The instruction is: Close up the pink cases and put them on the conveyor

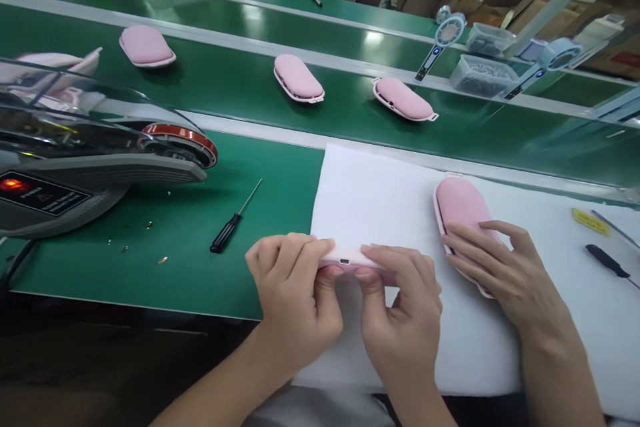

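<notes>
A pink device [345,259] with a small dark port is held edge-on over the white sheet [373,193]. My left hand [297,280] grips its left end, thumb below and fingers on top. The right end is pinched the same way by my right hand [403,293]. The two thumbs almost meet under the port. Most of the device is hidden behind the fingers.
Another person's hand [500,267] rests on a pink case [463,203] at the right. Three pink cases lie on the green conveyor [215,73]. A screwdriver [227,232] and a grey machine [100,180] are at the left, a black-handled tool [606,260] at the far right.
</notes>
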`<state>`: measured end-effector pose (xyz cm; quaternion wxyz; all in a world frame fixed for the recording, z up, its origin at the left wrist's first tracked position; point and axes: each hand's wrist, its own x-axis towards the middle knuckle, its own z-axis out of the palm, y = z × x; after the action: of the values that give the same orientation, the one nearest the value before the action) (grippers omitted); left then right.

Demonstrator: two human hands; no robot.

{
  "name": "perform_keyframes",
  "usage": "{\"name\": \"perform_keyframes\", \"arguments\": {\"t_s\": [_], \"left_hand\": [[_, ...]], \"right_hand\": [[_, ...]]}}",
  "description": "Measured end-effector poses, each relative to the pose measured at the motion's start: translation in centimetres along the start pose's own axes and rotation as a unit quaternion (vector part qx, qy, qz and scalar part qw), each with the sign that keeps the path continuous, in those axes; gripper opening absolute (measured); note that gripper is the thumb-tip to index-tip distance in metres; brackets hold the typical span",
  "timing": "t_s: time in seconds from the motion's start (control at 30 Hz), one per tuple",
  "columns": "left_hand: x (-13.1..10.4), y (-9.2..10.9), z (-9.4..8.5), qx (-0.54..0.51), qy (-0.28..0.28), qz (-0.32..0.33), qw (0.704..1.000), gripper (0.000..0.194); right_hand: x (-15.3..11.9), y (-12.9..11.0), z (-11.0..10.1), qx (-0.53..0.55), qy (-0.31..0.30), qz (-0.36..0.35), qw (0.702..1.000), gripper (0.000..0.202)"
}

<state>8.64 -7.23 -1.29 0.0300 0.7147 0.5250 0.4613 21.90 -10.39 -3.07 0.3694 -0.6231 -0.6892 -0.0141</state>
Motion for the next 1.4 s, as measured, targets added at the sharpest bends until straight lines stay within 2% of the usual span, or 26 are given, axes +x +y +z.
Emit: {"name": "perform_keyframes", "arguments": {"t_s": [0.1,0.23,0.4,0.47,0.5,0.57,0.63,0.7,0.73,0.8,0.87,1.03,1.13,1.3,1.4], "left_hand": [[-0.3,-0.1,-0.4,0.01,-0.018,0.016,1.0,0.015],[-1.0,-0.2,-0.8,0.028,-0.031,0.029,0.999,0.018],[-1.7,-0.3,-0.8,0.027,-0.025,0.016,0.999,0.022],[-1.9,-0.3,-0.5,0.024,-0.009,0.009,1.0,0.018],[-2.0,-0.4,-0.4,0.023,0.0,0.008,1.0,0.016],[-2.0,-0.5,0.0,0.018,0.016,0.006,1.0,0.015],[-1.8,-0.6,0.2,0.018,0.034,0.009,0.999,0.014],[-1.5,-0.9,0.3,0.033,0.036,0.02,0.999,0.013],[-1.3,-1.1,0.3,0.041,0.032,0.025,0.998,0.013],[-1.2,-1.6,0.0,0.05,0.01,0.032,0.998,0.014],[-1.3,-2.2,-0.3,0.046,-0.01,0.041,0.998,0.016],[-2.0,-3.7,-0.9,0.033,-0.011,0.043,0.998,0.019],[-1.3,-4.1,-0.9,0.007,-0.042,0.035,0.998,0.022],[1.7,-4.0,-0.3,0.009,0.023,0.003,1.0,0.039],[2.4,-3.9,1.2,-0.037,0.026,-0.011,0.999,0.034]], "right_hand": [[0.7,-0.4,-0.8,-0.008,-0.004,0.022,1.0,0.024],[1.0,-0.9,-1.4,-0.012,-0.005,-0.017,1.0,0.025],[0.2,-1.6,-0.2,-0.019,-0.013,-0.031,0.999,0.03],[-0.7,-0.8,0.4,-0.02,-0.011,-0.023,0.999,0.029],[-1.0,0.2,0.4,-0.021,-0.009,-0.016,1.0,0.029],[-1.1,3.7,-0.5,-0.034,-0.004,0.0,0.999,0.027],[-0.2,8.7,-2.6,-0.059,-0.012,-0.021,0.998,0.025],[1.5,13.5,-5.2,-0.095,0.012,-0.04,0.995,0.026],[2.3,15.3,-6.4,-0.107,0.031,-0.043,0.993,0.028],[3.5,17.4,-8.0,-0.124,0.062,-0.057,0.989,0.027],[4.0,17.8,-8.4,-0.128,0.085,-0.069,0.986,0.028],[3.7,16.8,-7.2,-0.108,0.112,-0.058,0.986,0.034],[3.8,16.7,-7.1,-0.089,0.121,-0.038,0.988,0.031],[3.5,16.7,-7.7,-0.054,0.137,0.013,0.989,0.02],[3.4,16.4,-8.2,-0.022,0.163,0.076,0.984,0.023]]}}
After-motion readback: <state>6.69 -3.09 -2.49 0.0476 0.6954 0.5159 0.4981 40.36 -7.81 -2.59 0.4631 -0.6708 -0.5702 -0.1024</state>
